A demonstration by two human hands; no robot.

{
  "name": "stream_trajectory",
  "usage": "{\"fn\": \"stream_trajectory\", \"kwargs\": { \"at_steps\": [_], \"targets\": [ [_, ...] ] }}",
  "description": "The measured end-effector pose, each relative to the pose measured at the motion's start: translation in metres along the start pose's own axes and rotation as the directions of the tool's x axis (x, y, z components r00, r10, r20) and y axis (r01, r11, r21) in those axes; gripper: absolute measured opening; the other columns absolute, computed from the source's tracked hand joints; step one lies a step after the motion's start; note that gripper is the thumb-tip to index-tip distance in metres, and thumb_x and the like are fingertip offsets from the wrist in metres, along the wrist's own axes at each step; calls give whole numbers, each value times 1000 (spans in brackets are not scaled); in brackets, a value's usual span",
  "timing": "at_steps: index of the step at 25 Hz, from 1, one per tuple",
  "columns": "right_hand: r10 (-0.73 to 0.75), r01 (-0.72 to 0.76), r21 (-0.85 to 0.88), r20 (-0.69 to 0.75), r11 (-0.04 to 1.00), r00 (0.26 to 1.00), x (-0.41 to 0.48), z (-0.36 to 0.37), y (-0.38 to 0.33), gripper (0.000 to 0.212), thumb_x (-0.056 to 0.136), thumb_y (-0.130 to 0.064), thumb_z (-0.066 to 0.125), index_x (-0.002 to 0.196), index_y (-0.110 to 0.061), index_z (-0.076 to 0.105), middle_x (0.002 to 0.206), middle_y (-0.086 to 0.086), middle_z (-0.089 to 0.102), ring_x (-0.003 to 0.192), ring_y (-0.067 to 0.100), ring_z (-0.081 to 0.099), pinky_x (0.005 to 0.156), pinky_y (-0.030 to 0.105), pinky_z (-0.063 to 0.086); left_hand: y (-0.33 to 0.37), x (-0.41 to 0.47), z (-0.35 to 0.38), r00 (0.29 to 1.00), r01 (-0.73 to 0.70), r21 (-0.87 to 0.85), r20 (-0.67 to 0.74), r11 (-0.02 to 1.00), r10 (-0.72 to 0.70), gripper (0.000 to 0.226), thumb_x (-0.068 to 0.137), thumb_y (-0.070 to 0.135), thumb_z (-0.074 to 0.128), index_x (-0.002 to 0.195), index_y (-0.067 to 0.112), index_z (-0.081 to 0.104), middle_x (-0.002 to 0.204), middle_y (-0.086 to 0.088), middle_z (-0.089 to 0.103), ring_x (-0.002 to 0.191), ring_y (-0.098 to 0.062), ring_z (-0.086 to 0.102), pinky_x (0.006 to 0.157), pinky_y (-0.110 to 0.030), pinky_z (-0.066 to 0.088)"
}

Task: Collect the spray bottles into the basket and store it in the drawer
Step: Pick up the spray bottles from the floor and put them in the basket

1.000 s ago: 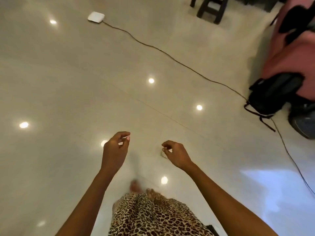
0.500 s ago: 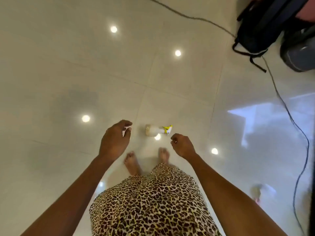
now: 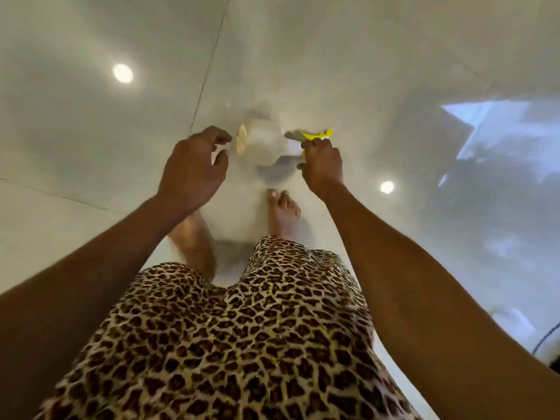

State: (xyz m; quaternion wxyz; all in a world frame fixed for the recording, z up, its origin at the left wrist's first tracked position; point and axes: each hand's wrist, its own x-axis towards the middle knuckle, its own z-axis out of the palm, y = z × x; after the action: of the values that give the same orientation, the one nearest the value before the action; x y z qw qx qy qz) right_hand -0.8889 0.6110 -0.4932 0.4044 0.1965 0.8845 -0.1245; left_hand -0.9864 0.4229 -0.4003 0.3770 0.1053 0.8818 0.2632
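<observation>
A white spray bottle (image 3: 263, 144) with a yellow trigger lies on its side on the glossy floor, blurred, just beyond my bare feet. My right hand (image 3: 322, 165) is at its trigger end, fingers curled over the neck, with the yellow trigger showing above them. My left hand (image 3: 194, 168) hovers beside the bottle's base with its fingers bent and apart, holding nothing. No basket or drawer is in view.
The pale tiled floor (image 3: 91, 147) reflects ceiling lights and a window (image 3: 500, 140). A dark cable (image 3: 547, 336) crosses the lower right edge. My feet (image 3: 283, 210) stand right below the bottle, and my leopard-print clothing fills the bottom of the view.
The view has dropped closer to the floor. Both hands have reached down to the bottle, and the right hand has closed on its trigger end. The black bag has left the view.
</observation>
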Motion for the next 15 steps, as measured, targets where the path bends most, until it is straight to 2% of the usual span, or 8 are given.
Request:
{"fn": "stream_trajectory", "kwargs": {
  "at_steps": [4, 6, 9, 12, 15],
  "targets": [
    [2, -6, -100, -42, 995, 999, 38, 31, 1, 55, 85, -28, 61, 132, -8, 39, 137, 17, 38, 128, 32, 35, 100, 41, 35, -22, 19, 17, 1000, -2, 15, -3, 1000, 2, 27, 89, 14, 51, 115, 11, 57, 116, -9, 65, 106, -23, 60, 92, -37, 48],
    [8, -18, -165, -62, 986, 998, 44, 33, 2, 51, 85, -33, 60, 129, -11, 45, 137, 16, 36, 127, 32, 34, 105, 43, 31, -24, 24, 14, 1000, -5, 20, -2, 1000, 5, 26, 89, 14, 51, 114, 11, 58, 116, -9, 65, 106, -23, 59, 92, -39, 48],
    [-46, 20, -264, -92, 964, 995, 34, 18, 2, 44, 85, -39, 55, 118, -11, 53, 135, 14, 35, 125, 31, 33, 104, 45, 30, -14, 26, 1, 1000, -8, 30, -9, 1000, 8, 26, 89, 14, 50, 114, 12, 57, 117, -9, 64, 107, -24, 59, 91, -38, 49],
    [-35, 19, -148, -112, 989, 993, 4, -26, -14, 48, 84, -44, 50, 118, -10, 54, 132, 13, 41, 122, 30, 37, 104, 45, 27, 19, 11, -24, 999, -38, 43, -24, 998, 39, 27, 88, 14, 52, 114, 13, 57, 117, -10, 64, 107, -26, 58, 91, -38, 47],
    [-3, 3, -1, -115, 1000, 993, -45, -94, -41, 48, 82, -43, 48, 114, -9, 56, 121, 11, 51, 110, 30, 52, 94, 41, 35, 65, -25, -60, 998, -69, 51, -11, 996, 70, 30, 85, 13, 57, 115, 14, 57, 119, -10, 62, 111, -27, 56, 91, -35, 43]
  ]
}}
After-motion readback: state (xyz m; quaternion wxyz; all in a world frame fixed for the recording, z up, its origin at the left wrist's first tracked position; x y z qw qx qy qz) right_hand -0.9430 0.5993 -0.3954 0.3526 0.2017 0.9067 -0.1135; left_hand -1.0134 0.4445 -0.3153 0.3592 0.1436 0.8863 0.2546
